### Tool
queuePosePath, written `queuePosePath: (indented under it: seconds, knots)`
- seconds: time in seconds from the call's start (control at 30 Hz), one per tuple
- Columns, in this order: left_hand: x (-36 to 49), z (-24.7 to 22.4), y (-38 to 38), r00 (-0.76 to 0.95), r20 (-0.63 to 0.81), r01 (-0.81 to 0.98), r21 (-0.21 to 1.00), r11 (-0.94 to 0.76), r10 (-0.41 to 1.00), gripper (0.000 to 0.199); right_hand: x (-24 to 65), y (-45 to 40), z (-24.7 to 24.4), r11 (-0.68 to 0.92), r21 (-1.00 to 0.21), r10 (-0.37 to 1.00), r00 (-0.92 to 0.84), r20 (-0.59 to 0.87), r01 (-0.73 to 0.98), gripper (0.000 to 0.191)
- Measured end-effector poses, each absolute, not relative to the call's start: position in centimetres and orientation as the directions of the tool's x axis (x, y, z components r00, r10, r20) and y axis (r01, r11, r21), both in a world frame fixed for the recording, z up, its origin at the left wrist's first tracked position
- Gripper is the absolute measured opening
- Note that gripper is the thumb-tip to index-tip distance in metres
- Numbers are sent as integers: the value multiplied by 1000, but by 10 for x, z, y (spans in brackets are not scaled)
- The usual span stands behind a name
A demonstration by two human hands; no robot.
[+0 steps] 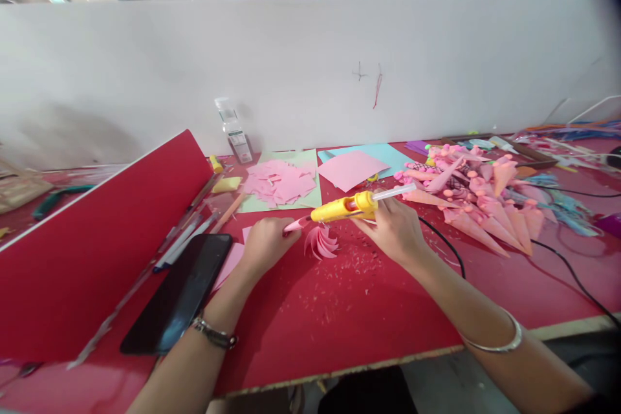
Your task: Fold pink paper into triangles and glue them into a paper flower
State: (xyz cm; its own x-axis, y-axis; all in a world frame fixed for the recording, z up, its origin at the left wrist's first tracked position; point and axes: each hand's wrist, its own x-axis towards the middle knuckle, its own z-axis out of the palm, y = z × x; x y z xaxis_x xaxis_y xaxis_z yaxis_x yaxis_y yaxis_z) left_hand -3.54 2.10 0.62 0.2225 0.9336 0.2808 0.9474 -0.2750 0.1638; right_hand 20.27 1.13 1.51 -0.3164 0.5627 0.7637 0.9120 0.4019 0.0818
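My right hand [400, 229] is closed round the handle of a yellow hot glue gun [344, 207], with a clear glue stick [395, 191] poking out of its back end. The gun's nozzle points left, at a small strip of pink paper [297, 225] pinched in my left hand [268, 246]. Nozzle and strip look to be touching or nearly so. Just below the nozzle, on the red tabletop [359, 310], lies a pink curled paper piece [321, 242] with fanned, petal-like strips.
Pink paper pieces [281, 181] are heaped at the back on a pale green sheet [310, 199]. Many pink paper cones [490, 207] are piled at the right. A black phone [179, 297], pens [182, 244] and an upright red board [107, 239] stand left. A bottle [236, 136] leans against the white partition.
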Motion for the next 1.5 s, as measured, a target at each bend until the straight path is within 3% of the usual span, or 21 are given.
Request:
queuePosePath:
  seconds: [0.2, 0.87, 1.5]
  knots:
    - [-33, 8, 20, 186, 260, 947, 211, -243, 948, 31, 204, 13, 13, 390, 141, 563, -357, 745, 910, 20]
    - [-28, 13, 18, 173, 162, 958, 200, -204, 972, 36, 199, 11, 16, 377, 105, 623, -336, 706, 920, 17]
    - [-30, 9, 20, 184, 199, 957, 185, -221, 963, 37, 194, 11, 12, 477, -88, 662, -292, 691, 874, 27]
